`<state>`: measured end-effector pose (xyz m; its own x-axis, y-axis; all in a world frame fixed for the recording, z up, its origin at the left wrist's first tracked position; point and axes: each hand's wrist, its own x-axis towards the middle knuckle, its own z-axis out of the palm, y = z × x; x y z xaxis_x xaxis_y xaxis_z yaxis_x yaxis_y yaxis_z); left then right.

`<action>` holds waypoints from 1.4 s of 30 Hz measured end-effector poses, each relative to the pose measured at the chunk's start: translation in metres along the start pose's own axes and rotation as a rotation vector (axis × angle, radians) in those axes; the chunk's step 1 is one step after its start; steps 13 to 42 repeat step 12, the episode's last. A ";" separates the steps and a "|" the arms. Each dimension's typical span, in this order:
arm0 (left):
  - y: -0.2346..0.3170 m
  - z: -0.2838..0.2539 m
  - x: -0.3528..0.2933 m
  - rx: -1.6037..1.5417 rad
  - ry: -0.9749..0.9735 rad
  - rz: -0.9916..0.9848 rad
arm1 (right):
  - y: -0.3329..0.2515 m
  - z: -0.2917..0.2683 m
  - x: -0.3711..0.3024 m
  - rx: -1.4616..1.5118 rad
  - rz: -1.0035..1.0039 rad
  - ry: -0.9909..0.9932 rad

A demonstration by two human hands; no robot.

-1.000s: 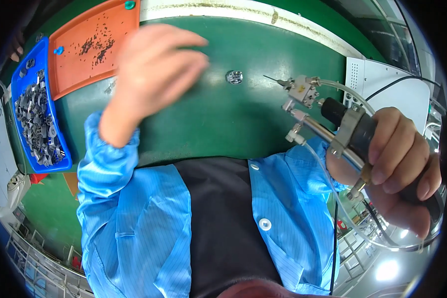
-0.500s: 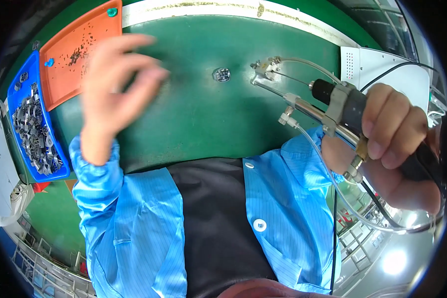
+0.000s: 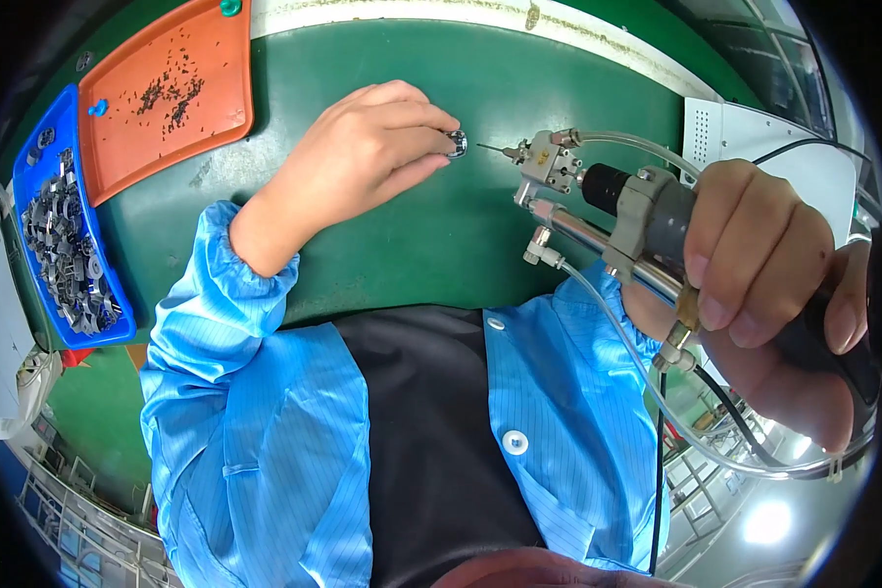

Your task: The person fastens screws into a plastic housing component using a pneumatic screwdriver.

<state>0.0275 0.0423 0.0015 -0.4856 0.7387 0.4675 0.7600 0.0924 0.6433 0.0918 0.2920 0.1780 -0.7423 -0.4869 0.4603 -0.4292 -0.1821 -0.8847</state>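
My left hand (image 3: 372, 142) reaches over the green table with its fingers closed at a small round part (image 3: 458, 145), dark with a silvery rim. The fingertips cover the part's left side. In my right fist (image 3: 764, 255) is a powered screwdriver (image 3: 668, 223) with a black body, a metal feed head (image 3: 547, 162) and clear air tubes. Its thin bit (image 3: 493, 148) points left, at the part, with a small gap between them in the picture.
At the far left lies an orange tray (image 3: 220, 108) scattered with tiny dark screws. Beside it a blue bin (image 3: 103, 245) holds a heap of small grey and black parts. A white box (image 3: 715, 137) stands at the right, and hoses hang beside my right arm.
My left hand has moved right, away from the orange tray, and closed on the round part. The screwdriver head has turned and lowered slightly, its bit now showing beside the part.
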 end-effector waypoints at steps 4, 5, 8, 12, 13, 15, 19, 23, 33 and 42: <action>0.000 0.003 0.006 -0.047 0.006 -0.007 | 0.023 0.004 -0.006 0.043 -0.118 0.007; 0.000 0.002 0.003 -0.036 0.005 -0.021 | 0.032 0.007 -0.009 0.082 -0.216 0.083; 0.000 -0.001 -0.002 -0.032 0.003 -0.047 | 0.011 0.007 0.012 0.010 0.089 -0.056; -0.001 0.002 0.005 -0.064 -0.003 -0.028 | 0.004 0.010 0.013 -0.008 0.139 -0.049; -0.001 0.002 0.005 -0.064 -0.003 -0.028 | 0.004 0.010 0.013 -0.008 0.139 -0.049; -0.001 0.002 0.005 -0.064 -0.003 -0.028 | 0.004 0.010 0.013 -0.008 0.139 -0.049; -0.001 0.002 0.005 -0.064 -0.003 -0.028 | 0.004 0.010 0.013 -0.008 0.139 -0.049; -0.001 0.002 0.005 -0.064 -0.003 -0.028 | 0.004 0.010 0.013 -0.008 0.139 -0.049; -0.001 0.002 0.005 -0.064 -0.003 -0.028 | 0.004 0.010 0.013 -0.008 0.139 -0.049; -0.001 0.002 0.005 -0.064 -0.003 -0.028 | 0.004 0.010 0.013 -0.008 0.139 -0.049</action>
